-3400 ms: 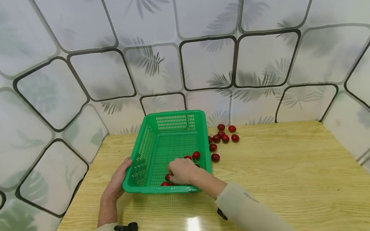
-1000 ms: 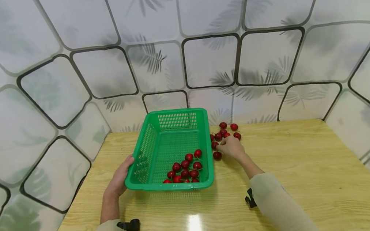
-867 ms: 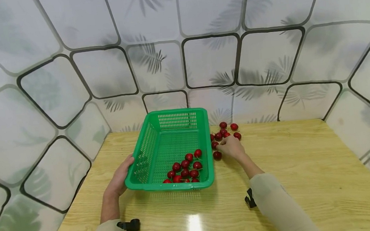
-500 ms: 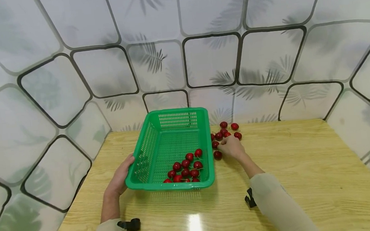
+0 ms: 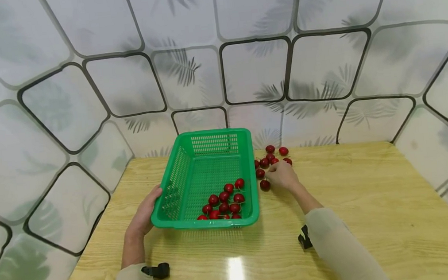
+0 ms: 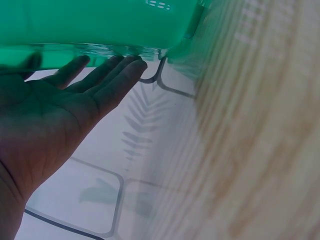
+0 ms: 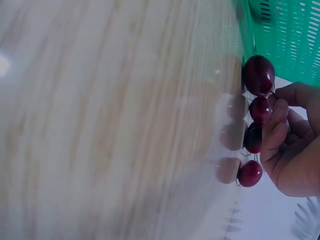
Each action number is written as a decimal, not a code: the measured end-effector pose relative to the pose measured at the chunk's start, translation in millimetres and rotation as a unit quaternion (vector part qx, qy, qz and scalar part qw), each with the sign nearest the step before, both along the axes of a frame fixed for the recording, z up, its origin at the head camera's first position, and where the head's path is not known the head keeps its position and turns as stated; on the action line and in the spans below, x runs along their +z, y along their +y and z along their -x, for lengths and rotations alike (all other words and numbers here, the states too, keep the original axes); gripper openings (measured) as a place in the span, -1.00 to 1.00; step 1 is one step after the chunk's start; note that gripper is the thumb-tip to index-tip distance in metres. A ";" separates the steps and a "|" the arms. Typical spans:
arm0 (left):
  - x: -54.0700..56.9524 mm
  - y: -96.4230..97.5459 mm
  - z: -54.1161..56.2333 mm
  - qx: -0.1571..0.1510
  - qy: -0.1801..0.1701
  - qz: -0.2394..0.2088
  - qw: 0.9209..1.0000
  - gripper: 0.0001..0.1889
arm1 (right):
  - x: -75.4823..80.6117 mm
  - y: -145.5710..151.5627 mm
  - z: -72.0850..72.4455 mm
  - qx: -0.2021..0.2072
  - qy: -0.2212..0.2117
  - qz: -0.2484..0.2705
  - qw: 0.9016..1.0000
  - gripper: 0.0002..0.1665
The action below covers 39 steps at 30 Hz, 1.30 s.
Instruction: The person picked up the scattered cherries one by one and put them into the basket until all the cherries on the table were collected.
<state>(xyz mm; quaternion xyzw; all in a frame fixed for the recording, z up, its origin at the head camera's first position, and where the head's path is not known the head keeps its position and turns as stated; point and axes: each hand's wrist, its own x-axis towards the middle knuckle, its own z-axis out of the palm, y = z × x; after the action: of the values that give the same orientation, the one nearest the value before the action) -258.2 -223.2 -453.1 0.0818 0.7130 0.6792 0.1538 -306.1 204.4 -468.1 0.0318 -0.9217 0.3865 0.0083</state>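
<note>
In the head view a green plastic basket (image 5: 207,172) stands tilted at an angle on the table, with several red cherries (image 5: 224,196) in its near right part. My left hand (image 5: 144,213) holds its left rim, thumb at the top edge; in the left wrist view the fingers (image 6: 107,82) extend under the rim. To the right of the basket, my right hand (image 5: 283,175) pinches the stem of a dark red cherry (image 5: 265,185). That cherry (image 7: 259,75) hangs at the thumb and fingertip in the right wrist view, close to the table.
Several more loose cherries (image 5: 270,158) lie beyond my right hand, beside the basket's right wall. The wooden table (image 5: 358,208) ends at a patterned wall covering (image 5: 254,70) at the back and sides. A black camera (image 5: 159,271) is strapped to each wrist.
My right hand has gone from inside the basket to the loose cherries on its right. Just now it shifts slightly, and the nearest cherry moves with it. The left hand stays on the rim.
</note>
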 end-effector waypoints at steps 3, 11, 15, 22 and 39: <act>-0.2 0.1 0.1 0.005 -0.002 0.008 1.000 -0.32 | 2.0 2.3 0.7 0.000 0.010 0.003 1.000 -0.48; -0.7 -0.7 0.6 0.008 -0.006 0.010 1.000 -0.32 | 9.9 6.6 3.5 0.003 0.029 0.021 0.999 -0.46; -1.2 -1.5 0.2 0.005 -0.002 0.010 1.000 -0.32 | 22.0 8.1 2.6 0.005 0.050 0.028 0.998 -0.49; -0.6 -1.1 0.4 0.003 0.000 0.007 1.000 -0.32 | 43.6 11.8 0.5 -0.029 0.061 0.072 0.995 -0.58; -1.2 0.2 -0.2 0.004 -0.002 0.006 1.000 -0.32 | 76.3 -12.5 -9.0 -0.046 0.095 0.111 0.988 -0.76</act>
<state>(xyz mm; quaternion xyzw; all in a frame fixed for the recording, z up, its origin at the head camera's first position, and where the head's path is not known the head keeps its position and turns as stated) -258.0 -223.0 -454.2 0.0765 0.7173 0.6756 0.1524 -297.1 191.9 -391.7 0.0245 -0.8683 0.4813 0.1174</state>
